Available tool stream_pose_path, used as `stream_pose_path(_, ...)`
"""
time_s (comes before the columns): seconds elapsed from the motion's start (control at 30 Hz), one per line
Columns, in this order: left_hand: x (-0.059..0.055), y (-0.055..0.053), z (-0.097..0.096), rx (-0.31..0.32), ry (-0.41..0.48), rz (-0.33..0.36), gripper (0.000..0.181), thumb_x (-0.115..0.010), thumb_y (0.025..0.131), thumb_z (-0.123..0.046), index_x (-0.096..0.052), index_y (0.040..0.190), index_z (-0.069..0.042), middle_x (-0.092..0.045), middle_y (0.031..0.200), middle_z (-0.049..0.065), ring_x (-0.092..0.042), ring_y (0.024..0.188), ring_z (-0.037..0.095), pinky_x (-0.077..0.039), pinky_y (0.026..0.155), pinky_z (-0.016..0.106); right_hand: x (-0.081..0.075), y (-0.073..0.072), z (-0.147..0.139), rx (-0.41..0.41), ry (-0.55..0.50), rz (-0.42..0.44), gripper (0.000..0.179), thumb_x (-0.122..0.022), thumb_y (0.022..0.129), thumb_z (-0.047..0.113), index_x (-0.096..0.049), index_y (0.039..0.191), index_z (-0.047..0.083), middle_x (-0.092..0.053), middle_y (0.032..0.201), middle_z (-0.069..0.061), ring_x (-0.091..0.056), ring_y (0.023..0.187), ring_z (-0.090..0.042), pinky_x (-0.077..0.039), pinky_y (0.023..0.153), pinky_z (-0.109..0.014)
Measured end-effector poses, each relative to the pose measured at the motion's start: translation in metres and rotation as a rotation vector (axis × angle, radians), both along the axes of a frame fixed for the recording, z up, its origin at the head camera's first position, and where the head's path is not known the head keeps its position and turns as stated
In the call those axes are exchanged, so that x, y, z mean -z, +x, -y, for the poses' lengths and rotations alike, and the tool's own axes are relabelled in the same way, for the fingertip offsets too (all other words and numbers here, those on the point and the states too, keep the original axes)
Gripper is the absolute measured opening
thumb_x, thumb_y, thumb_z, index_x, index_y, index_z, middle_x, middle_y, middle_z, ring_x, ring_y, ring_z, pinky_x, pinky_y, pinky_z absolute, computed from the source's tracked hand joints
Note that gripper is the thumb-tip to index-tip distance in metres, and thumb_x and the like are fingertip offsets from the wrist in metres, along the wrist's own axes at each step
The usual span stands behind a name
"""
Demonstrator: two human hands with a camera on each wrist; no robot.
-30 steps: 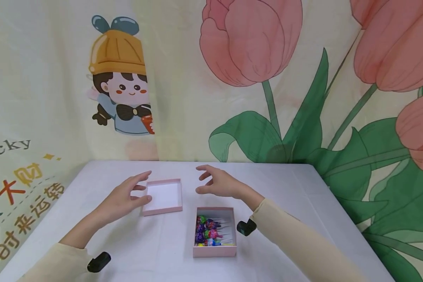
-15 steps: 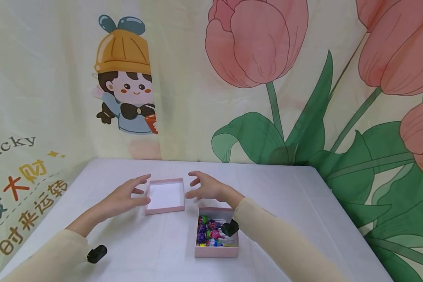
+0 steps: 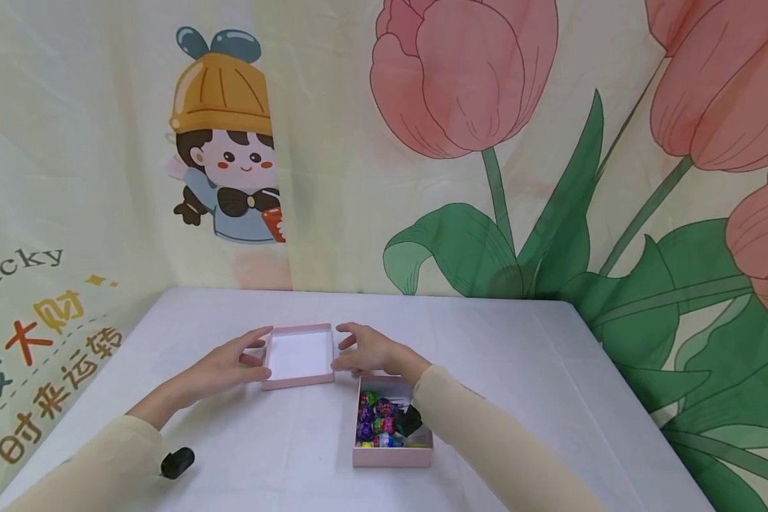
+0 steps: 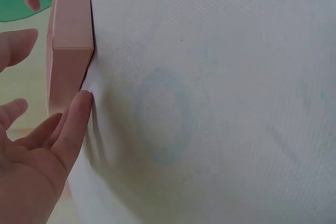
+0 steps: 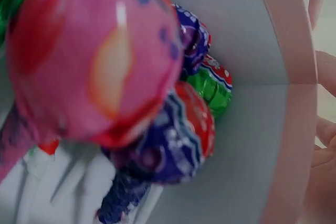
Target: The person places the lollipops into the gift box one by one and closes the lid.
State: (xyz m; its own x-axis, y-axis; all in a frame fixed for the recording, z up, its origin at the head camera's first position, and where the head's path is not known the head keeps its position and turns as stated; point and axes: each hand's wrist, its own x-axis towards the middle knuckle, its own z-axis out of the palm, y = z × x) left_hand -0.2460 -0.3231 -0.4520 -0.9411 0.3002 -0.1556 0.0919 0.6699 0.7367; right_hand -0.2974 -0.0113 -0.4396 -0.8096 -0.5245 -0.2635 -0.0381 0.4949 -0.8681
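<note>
A shallow pink box lid (image 3: 301,354), white inside, lies hollow side up on the table. My left hand (image 3: 220,366) is at its left edge with loosely bent fingers; in the left wrist view a fingertip is at the pink wall's lower edge, and contact cannot be told for sure. On the lid's right side my right hand (image 3: 380,350) has thumb and fingers apart, close to the edge. Below that hand stands a pink box (image 3: 393,459) holding several wrapped lollipops (image 3: 368,419). The right wrist view shows lollipops (image 5: 94,56) close up; the right forearm and wrist camera hide part of the box.
A white cloth covers the table (image 3: 281,455). Behind it hangs a curtain (image 3: 333,178) printed with tulips and a cartoon figure. Black wrist cameras (image 3: 178,463) sit at both cuffs, the right one over the box.
My right hand has moved left and down to the lid's right side, its wrist now over the box. The left hand has lowered slightly toward the lid's left edge.
</note>
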Motion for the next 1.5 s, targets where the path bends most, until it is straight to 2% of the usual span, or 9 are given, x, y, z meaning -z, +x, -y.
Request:
stream_pose_path(0.1, 0.002, -0.001, 0.001, 0.004, 0.007, 0.024, 0.092, -0.074, 0.100, -0.034, -0.019, 0.170, -0.011, -0.040, 0.162, 0.029, -0.051, 0.139, 0.045, -0.052, 0.104, 0.060, 0.002, 0.001, 0.002, 0.005, -0.005, 0.010, 0.082, -0.081, 0.095, 0.014, -0.038, 0.164, 0.011, -0.058, 0.146, -0.018, -0.067, 0.090, -0.030, -0.060, 0.089, -0.042)
stream_pose_path(0.27, 0.005, -0.005, 0.001, 0.002, 0.014, 0.051, 0.090, -0.072, 0.102, -0.034, -0.018, 0.170, -0.012, -0.042, 0.162, 0.025, -0.049, 0.141, 0.044, -0.050, 0.106, 0.060, 0.005, 0.002, 0.004, 0.010, 0.010, 0.032, 0.082, -0.081, 0.096, 0.017, -0.036, 0.165, 0.012, -0.058, 0.145, -0.014, -0.068, 0.096, -0.026, -0.060, 0.089, -0.037)
stream_pose_path(0.57, 0.012, -0.009, 0.001, 0.000, 0.042, 0.061, 0.090, -0.072, 0.101, -0.029, -0.018, 0.170, -0.008, -0.046, 0.158, 0.024, -0.051, 0.137, 0.041, -0.050, 0.106, 0.056, 0.011, 0.000, 0.007, 0.005, 0.020, 0.041, 0.080, -0.079, 0.096, 0.014, -0.037, 0.164, 0.008, -0.060, 0.144, -0.016, -0.070, 0.096, -0.024, -0.060, 0.091, -0.037)
stream_pose_path(0.87, 0.012, -0.009, -0.008, -0.006, 0.068, 0.072, 0.094, -0.075, 0.099, -0.024, -0.017, 0.170, -0.004, -0.044, 0.159, 0.025, -0.052, 0.135, 0.041, -0.050, 0.107, 0.055, 0.011, 0.000, 0.003, 0.006, 0.027, 0.046, 0.079, -0.078, 0.095, 0.008, -0.039, 0.163, 0.008, -0.059, 0.143, -0.017, -0.070, 0.095, -0.025, -0.060, 0.092, -0.038)
stream_pose_path(1.07, 0.011, -0.007, -0.018, -0.021, 0.074, 0.078, 0.101, -0.080, 0.096, -0.023, -0.013, 0.171, -0.007, -0.038, 0.163, 0.024, -0.056, 0.133, 0.037, -0.054, 0.105, 0.051, 0.010, 0.002, -0.002, 0.046, 0.042, 0.002, 0.080, -0.079, 0.093, 0.007, -0.042, 0.163, 0.014, -0.062, 0.141, -0.016, -0.067, 0.104, -0.023, -0.059, 0.096, -0.040)
stream_pose_path(1.27, 0.009, -0.005, -0.029, 0.001, 0.150, 0.040, 0.104, -0.081, 0.095, -0.016, -0.010, 0.172, -0.011, -0.031, 0.166, 0.027, -0.062, 0.129, 0.036, -0.057, 0.100, 0.045, 0.006, -0.001, -0.015, 0.053, -0.011, -0.071, 0.082, -0.079, 0.092, 0.003, -0.042, 0.163, 0.014, -0.064, 0.138, -0.018, -0.066, 0.109, -0.025, -0.059, 0.097, -0.041)
stream_pose_path(1.5, 0.000, -0.004, -0.047, -0.014, 0.207, 0.004, 0.105, -0.080, 0.096, -0.017, -0.009, 0.173, -0.018, -0.025, 0.169, 0.022, -0.057, 0.137, 0.041, -0.057, 0.102, 0.046, -0.004, -0.001, -0.041, 0.033, -0.031, -0.112, 0.082, -0.079, 0.093, 0.007, -0.039, 0.165, 0.016, -0.062, 0.142, -0.017, -0.064, 0.121, -0.031, -0.054, 0.106, -0.049)
